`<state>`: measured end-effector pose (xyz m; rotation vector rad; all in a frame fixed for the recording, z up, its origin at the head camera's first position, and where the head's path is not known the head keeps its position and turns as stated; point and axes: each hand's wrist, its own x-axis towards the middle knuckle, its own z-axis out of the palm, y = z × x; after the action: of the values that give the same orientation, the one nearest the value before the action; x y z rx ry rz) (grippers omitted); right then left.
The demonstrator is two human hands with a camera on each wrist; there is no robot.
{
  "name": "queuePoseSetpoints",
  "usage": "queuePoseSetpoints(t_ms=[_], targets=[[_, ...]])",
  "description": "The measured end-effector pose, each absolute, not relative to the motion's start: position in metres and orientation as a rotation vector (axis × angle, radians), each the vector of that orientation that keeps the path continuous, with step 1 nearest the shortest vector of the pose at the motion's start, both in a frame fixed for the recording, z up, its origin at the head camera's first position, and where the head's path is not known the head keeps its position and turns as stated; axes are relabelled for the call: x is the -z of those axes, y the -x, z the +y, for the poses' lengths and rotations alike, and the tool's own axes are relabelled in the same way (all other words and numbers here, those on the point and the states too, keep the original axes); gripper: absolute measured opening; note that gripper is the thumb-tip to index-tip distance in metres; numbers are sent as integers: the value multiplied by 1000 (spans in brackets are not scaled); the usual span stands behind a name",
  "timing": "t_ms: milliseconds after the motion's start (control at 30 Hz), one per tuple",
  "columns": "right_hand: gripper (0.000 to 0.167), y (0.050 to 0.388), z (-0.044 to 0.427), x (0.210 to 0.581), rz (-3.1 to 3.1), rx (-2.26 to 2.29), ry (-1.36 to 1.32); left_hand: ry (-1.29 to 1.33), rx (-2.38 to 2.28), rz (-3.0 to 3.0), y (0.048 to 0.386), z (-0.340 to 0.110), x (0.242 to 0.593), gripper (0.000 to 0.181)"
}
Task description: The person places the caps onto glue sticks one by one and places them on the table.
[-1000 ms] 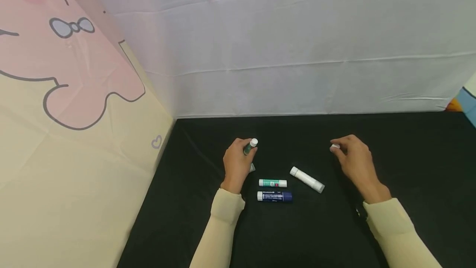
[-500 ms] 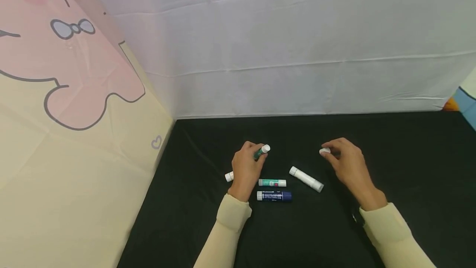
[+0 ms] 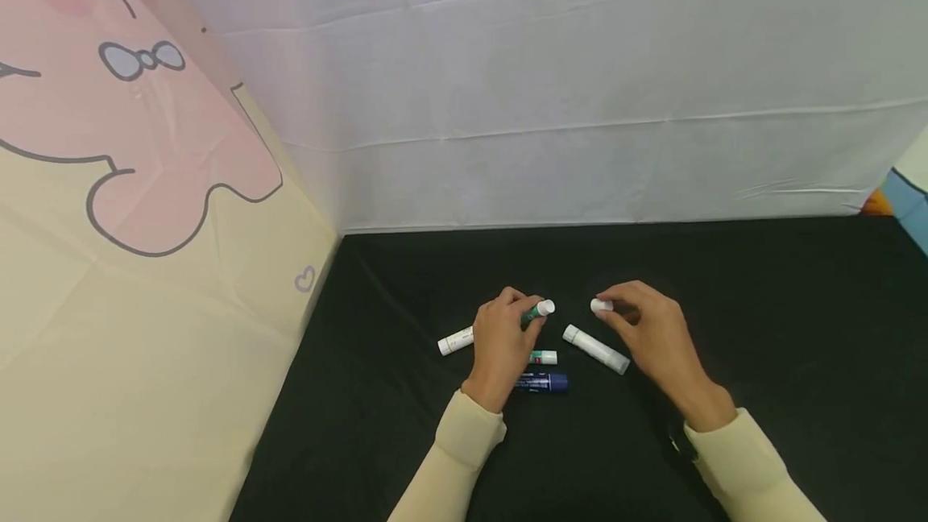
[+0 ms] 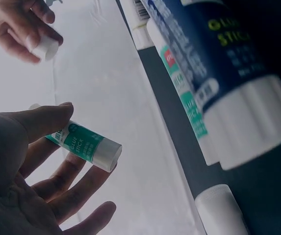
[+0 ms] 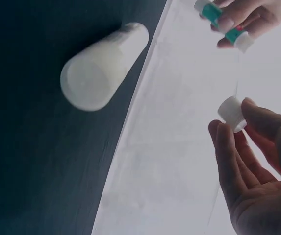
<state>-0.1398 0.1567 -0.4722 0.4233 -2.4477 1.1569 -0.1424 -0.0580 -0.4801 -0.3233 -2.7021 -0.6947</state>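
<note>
Thumb and fingers of my left hand [image 3: 499, 349] pinch a green-labelled glue stick [image 4: 84, 143], its white end tilted up to the right in the head view. Facing it across a small gap, my right hand [image 3: 654, 337] pinches a white glue stick cap [image 5: 232, 113] between thumb and fingertips. Both hands are raised above the black table. Below and between them lies a white glue stick [image 3: 596, 350]. Another green glue stick [image 3: 544, 358] and a dark blue one [image 3: 553, 383] are partly hidden by my left hand and wrist. Left of that hand a white glue stick [image 3: 455, 341] shows one end.
The black tabletop [image 3: 761, 296] meets a white cloth wall [image 3: 551, 119] at the back. A cream cloth with a pink cartoon animal [image 3: 167, 127] hangs along the left side.
The two hands have come closer together: the left moved right with the green glue stick, the right moved left with the cap. More of the white glue stick at left is uncovered.
</note>
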Motion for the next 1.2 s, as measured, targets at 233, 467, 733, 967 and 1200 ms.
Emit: queuePoseSetpoints(t_ms=[233,467,733,967,1200], targets=[[26,133,149,470,-2405,-1187,-486,384,630,-2695,137,-50,480,23],[32,127,146,470,-2348,-1254,-574,421,607,-2706,129,-43,480,23],[34,126,145,470,-2349,-1248,-637,452,594,-2663,128,-41,480,20],[35,125,147,473,-2346,-1233,-666,481,582,-2643,124,-39,481,20],[36,124,149,475,-2361,-1234,-694,492,555,-2656,122,-39,480,19]])
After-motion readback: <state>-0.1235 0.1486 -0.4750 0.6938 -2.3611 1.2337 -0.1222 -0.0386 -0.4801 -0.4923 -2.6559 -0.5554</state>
